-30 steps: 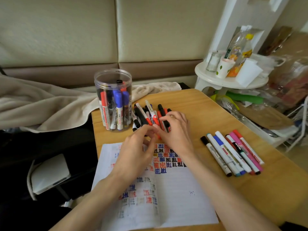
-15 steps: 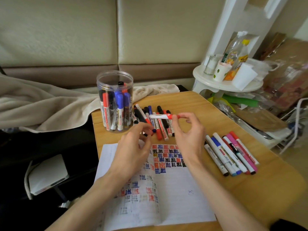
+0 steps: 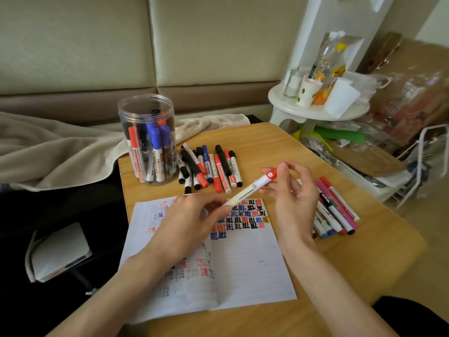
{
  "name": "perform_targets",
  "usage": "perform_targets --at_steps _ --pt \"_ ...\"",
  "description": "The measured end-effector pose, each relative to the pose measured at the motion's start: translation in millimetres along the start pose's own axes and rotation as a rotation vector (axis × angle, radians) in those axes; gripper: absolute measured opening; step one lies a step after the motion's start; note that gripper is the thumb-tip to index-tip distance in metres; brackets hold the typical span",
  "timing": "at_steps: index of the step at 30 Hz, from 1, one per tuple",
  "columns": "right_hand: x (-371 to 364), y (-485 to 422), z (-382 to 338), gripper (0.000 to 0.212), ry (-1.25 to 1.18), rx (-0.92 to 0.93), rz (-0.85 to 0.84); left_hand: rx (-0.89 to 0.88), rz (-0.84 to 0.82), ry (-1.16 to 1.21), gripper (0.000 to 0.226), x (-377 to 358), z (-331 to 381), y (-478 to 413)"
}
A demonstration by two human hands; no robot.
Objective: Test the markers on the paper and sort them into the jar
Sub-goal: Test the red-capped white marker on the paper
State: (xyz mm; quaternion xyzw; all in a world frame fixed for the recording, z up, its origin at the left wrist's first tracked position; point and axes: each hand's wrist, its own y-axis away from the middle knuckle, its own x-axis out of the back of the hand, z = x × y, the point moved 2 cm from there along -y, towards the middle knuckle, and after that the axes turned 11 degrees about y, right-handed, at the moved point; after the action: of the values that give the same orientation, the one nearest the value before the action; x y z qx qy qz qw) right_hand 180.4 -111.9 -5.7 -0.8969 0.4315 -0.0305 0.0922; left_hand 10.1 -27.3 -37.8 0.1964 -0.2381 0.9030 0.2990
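The person is drawing 1 white marker [image 3: 250, 189] with a red cap [image 3: 271, 175] away from the loose pile [image 3: 211, 166] beside the jar [image 3: 147, 142]. 1 second ago both hands were rummaging in that pile, and 0.5 seconds ago the right hand alone was lifting this marker flat above it. Now the marker is hanging slanted over the top edge of the paper [image 3: 247, 263], just above the rows of red, blue and black test marks. To my eye the picking is finished and the testing of this 1 is beginning. The cap is still sitting on, so pulling it off looks like the next move (the 2 hands are placed at opposite ends, which suits that).

The left hand [image 3: 189, 220] is lying palm down over the paper, its fingers curling round the lower end of the barrel. The right hand [image 3: 294, 198] is standing higher, palm turned toward the left, pinching the capped end while its other fingers are fanning out loosely. So both hands are clamping the same marker.

The jar is standing at the back left of the table [image 3: 364, 251], already holding several markers, and another row of markers [image 3: 337, 207] is lying right of the paper.
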Motion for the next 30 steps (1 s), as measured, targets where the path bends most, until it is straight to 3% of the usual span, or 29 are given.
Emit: perform_targets --at_steps 7,9,17,23,30 --pt "-9 19 6 0.088 0.113 0.008 -0.212 0.001 0.107 0.064 0.013 -4 2 2" --pt "-9 20 5 0.097 0.137 0.039 -0.22 -0.005 0.123 0.079 0.014 -5 5 3" --pt "-9 25 0 0.08 0.057 0.019 -0.204 -0.004 0.126 0.075 0.017 -10 5 5" --pt "-10 27 6 0.052 0.013 0.031 -0.167 0.005 0.127 0.114 0.018 -7 2 8" --pt "-10 29 10 0.069 -0.009 -0.169 -0.279 -0.011 0.139 0.167 0.013 2 10 6"
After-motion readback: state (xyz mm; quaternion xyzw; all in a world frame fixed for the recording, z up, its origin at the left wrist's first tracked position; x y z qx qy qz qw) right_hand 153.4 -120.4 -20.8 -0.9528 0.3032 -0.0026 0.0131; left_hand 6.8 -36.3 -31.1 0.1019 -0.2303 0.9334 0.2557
